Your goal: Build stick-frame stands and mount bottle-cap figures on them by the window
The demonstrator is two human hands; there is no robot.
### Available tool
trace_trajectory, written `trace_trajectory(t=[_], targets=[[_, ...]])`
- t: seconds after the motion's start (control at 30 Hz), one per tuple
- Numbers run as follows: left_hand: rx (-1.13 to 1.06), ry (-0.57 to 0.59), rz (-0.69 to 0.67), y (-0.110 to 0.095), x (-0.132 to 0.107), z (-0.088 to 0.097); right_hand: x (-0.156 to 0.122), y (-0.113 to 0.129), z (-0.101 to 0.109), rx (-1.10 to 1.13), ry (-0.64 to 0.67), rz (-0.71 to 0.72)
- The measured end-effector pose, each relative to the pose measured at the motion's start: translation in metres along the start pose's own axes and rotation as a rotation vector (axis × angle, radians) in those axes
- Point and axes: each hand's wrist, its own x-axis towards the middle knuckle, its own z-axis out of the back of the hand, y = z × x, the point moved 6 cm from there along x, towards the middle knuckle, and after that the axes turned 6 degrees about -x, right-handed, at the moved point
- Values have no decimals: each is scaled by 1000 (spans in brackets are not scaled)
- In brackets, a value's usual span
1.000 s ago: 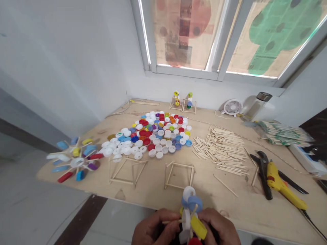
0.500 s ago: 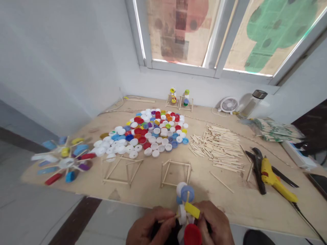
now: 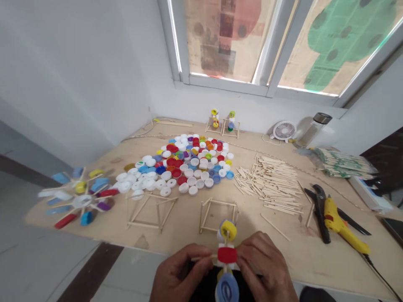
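Note:
Over the table's front edge, my left hand (image 3: 185,272) pinches a thin wooden stick (image 3: 206,257) that runs into the side of a bottle-cap wheel (image 3: 227,255). The wheel has red, yellow, blue and white caps on short sticks. My right hand (image 3: 266,266) is closed at the wheel's right side, its fingertips by the red cap; the stick's right end is hidden there. Just beyond the wheel stands a wooden stick frame (image 3: 218,202). A second stick frame (image 3: 159,225) is to its left.
Loose bottle caps (image 3: 179,167) cover the table's middle, with a heap of wooden sticks (image 3: 273,182) to their right. Pliers (image 3: 321,214) and a yellow glue gun (image 3: 341,228) lie at right. More cap wheels (image 3: 83,199) are at left. A small fan (image 3: 283,131) and bottle (image 3: 313,130) stand behind.
The wheel has turned between my hands: a yellow cap is now at the top, red faces me and blue hangs below. My hands are slightly farther apart.

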Motion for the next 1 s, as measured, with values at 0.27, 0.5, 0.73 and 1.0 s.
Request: trace_trajectory(t=[0.27,0.5,0.73,1.0], targets=[[96,-384,-292,-13,24,30,25,-3,16,-114,-188,11],[324,-430,-439,-15,47,23,44,-10,10,-228,-287,71],[261,-482,-415,-15,48,13,53,-20,2,-292,-289,77],[432,-532,-629,-24,40,11,51,-17,1,-271,-262,102]])
